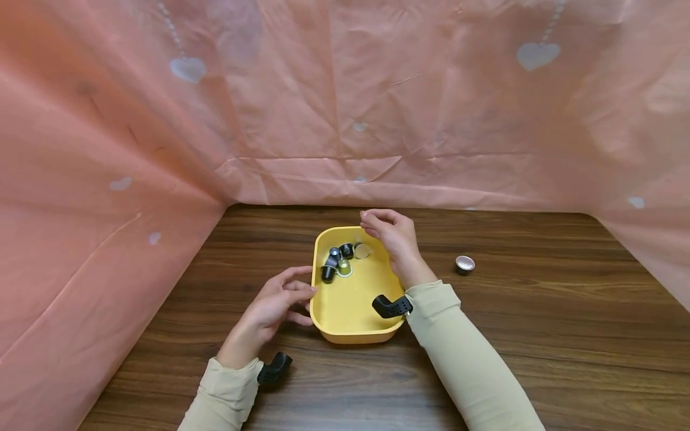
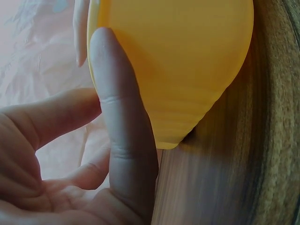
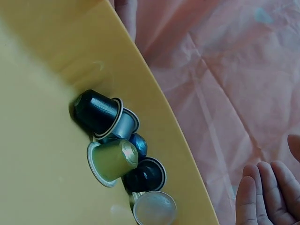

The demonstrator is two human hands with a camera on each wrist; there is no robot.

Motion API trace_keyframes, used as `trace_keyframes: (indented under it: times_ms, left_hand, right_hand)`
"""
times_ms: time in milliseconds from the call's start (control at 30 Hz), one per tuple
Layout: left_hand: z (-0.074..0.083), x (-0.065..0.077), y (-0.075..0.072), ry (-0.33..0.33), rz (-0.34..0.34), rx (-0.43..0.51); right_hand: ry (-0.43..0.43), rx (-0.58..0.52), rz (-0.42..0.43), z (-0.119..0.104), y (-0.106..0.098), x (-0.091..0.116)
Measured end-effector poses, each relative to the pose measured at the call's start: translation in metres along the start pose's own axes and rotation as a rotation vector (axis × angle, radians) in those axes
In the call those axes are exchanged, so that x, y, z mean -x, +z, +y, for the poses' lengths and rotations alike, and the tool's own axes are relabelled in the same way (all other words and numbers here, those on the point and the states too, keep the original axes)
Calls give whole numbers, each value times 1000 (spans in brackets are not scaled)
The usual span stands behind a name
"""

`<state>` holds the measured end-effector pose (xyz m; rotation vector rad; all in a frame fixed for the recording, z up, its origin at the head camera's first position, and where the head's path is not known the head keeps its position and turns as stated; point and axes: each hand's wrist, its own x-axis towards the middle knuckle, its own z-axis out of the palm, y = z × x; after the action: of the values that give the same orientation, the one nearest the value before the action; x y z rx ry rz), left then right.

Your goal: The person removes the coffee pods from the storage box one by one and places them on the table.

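A yellow plastic bin (image 1: 356,311) stands on the table with several coffee capsules bunched in its far left part. Among them are a green capsule (image 3: 112,159), a black capsule (image 3: 96,112) lying on its side, and one showing a pale lid (image 3: 155,208). My left hand (image 1: 275,302) touches the bin's left wall, its fingers fairly straight. Over the far right rim hovers my right hand (image 1: 396,236); the right wrist view shows its fingers extended, the thumb apart and nothing held. Another capsule (image 1: 463,265), dark with a silvery lid, sits on the table right of the bin.
Dark wood-grain table (image 1: 539,335) surrounds the bin. A pink cloth (image 1: 334,120) with pale hearts hangs behind it and along both sides. Each wrist wears a black camera mount (image 1: 392,307).
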<state>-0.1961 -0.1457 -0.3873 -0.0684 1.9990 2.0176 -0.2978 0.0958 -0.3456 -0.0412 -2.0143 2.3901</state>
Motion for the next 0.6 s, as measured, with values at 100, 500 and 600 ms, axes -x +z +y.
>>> trace_keyframes:
  times_ms: [100, 500, 600]
  left_hand:
    - [0, 0, 1, -3, 2, 1]
    - [1, 3, 1, -10, 10, -1]
    - [1, 3, 0, -13, 15, -2]
  right_hand:
    - [11, 23, 12, 1, 2, -2]
    - [25, 14, 65, 5, 14, -7]
    - [29, 21, 65, 5, 15, -8]
